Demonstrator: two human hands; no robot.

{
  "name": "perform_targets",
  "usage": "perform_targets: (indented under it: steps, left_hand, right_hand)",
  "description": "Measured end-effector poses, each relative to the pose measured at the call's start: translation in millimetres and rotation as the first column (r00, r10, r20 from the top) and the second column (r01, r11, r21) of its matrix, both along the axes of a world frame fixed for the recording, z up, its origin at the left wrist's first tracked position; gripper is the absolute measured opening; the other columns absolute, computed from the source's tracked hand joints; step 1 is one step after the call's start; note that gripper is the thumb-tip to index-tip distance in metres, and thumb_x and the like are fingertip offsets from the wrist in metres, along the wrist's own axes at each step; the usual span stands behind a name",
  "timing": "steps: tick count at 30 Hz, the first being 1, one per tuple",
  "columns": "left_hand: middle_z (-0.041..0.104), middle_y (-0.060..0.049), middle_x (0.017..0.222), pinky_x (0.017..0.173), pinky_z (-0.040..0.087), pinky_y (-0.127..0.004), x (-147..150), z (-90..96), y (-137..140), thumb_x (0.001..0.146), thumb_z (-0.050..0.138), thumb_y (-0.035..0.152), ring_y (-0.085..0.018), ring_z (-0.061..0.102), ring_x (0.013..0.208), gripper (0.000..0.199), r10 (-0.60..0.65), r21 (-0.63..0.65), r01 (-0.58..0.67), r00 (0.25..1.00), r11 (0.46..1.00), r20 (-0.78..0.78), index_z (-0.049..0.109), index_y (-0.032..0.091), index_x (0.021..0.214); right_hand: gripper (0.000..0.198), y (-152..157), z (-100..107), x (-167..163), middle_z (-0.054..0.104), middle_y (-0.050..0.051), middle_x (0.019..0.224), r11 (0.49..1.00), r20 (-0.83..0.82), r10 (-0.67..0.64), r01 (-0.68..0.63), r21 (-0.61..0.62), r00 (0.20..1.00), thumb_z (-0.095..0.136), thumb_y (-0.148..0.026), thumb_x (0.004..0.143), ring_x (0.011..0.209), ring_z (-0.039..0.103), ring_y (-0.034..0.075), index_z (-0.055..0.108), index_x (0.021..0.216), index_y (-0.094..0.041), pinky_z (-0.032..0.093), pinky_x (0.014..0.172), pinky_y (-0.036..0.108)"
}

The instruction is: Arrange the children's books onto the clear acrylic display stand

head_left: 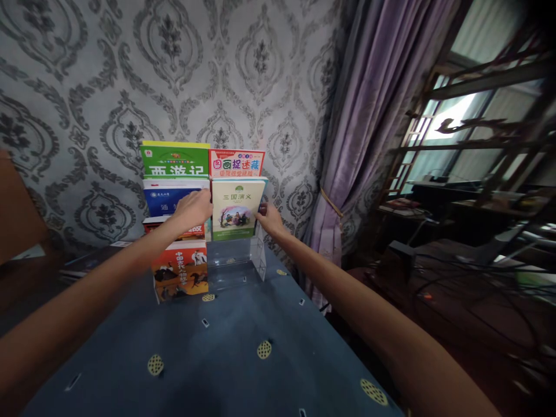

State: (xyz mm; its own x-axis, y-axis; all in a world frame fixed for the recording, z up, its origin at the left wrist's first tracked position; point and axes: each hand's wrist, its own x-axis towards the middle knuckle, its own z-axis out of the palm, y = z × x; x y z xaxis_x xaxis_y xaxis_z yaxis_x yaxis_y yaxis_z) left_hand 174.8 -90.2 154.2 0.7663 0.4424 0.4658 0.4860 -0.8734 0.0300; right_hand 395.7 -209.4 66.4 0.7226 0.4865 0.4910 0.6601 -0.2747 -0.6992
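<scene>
Cream book (237, 209) stands between left fingers (207, 200), grip unclear, and right fingers (260, 215), pinching its edge.

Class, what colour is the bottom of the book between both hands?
The book is green there; head view.

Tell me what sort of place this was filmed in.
Probably a room in a home: it has ornate patterned wallpaper, a tied-back purple curtain and a dark blue printed tablecloth.
</scene>
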Motion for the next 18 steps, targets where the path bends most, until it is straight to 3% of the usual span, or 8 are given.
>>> perform_targets:
  steps: [10, 18]
  left_hand:
    - [0.076, -0.019, 0.096, 0.066, 0.048, -0.035, 17.2, -3.2, 9.7, 0.082, 0.051, 0.018, -0.031, 0.072, 0.089, 0.028, -0.066, -0.134, 0.065, 0.998, 0.989, -0.001, 0.071, 0.013, 0.1]
    - [0.076, -0.016, 0.085, 0.063, 0.047, -0.035, 18.5, -4.1, 27.5, 0.079, 0.051, 0.018, -0.028, 0.071, 0.076, 0.032, -0.226, -0.195, 0.222, 0.974, 0.955, 0.002, 0.072, 0.01, 0.101]
  right_hand:
    - [0.04, -2.3, -3.5, 2.0, 0.074, 0.011, 0.108, 1.0, 0.01, 0.004, -0.005, 0.019, 1.0, 0.062, -0.015, 0.078, 0.101, 0.07, 0.026, 0.061, 0.119, -0.015, 0.055, 0.091, 0.039]
    - [0.041, -1.4, -6.2, 4.8, 0.074, 0.009, 0.105, 1.0, 0.03, -0.012, 0.011, 0.029, 0.999, 0.062, -0.016, 0.076, 0.102, 0.069, 0.027, 0.062, 0.117, -0.018, 0.054, 0.094, 0.041]
